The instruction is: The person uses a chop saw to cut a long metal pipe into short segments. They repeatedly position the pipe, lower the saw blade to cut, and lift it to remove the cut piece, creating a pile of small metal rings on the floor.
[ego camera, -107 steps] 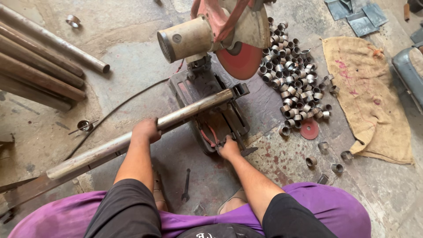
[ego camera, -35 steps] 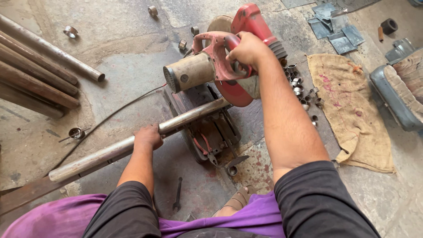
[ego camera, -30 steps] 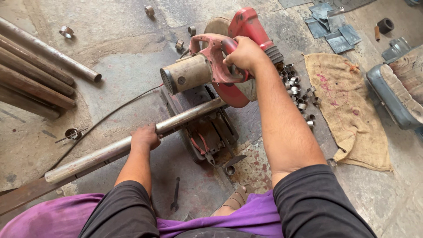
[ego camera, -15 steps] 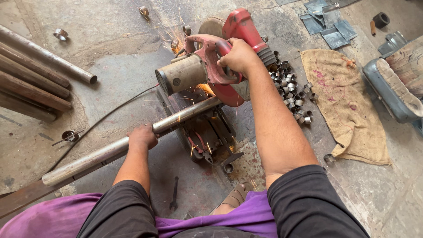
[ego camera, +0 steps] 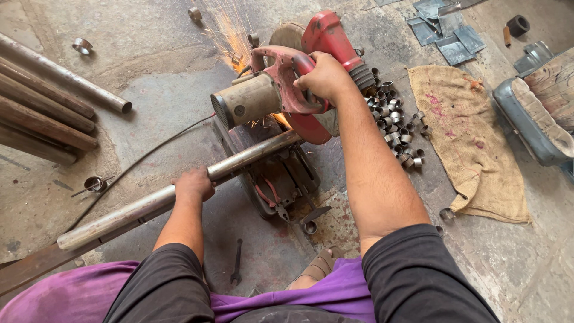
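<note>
A bare concrete floor (ego camera: 149, 54), stained and dusty, carries everything here. Across it runs the long steel pipe (ego camera: 137, 206), slanting from beyond the left fingers up to the saw's vise, and the left hand (ego camera: 192, 184) is wrapped closed over it, fingers curled across the top, pressing it down. Well off to the outer side of those fingers lies a stack of rusty pipes (ego camera: 45, 113). Past the right fingers, on their outer side, spreads a burlap cloth (ego camera: 472, 143), with a grey metal tray (ego camera: 526, 122) beyond it. The red chop saw (ego camera: 287, 90) sits ahead of both hands; the right hand (ego camera: 323, 76) is clenched around its handle, fingers closed tight, and the blade meets the pipe just below those fingers, throwing orange sparks (ego camera: 230, 36) away over the floor. The right forearm crosses in front of the saw's base and hides part of it. Just beside the right fingers, on the cloth side, lies a heap of short cut rings (ego camera: 397, 128). Near the left elbow, toward the person, a small dark spanner (ego camera: 237, 263) lies flat, and a thin black cable (ego camera: 137, 164) curves across the floor behind the left fingers.
</note>
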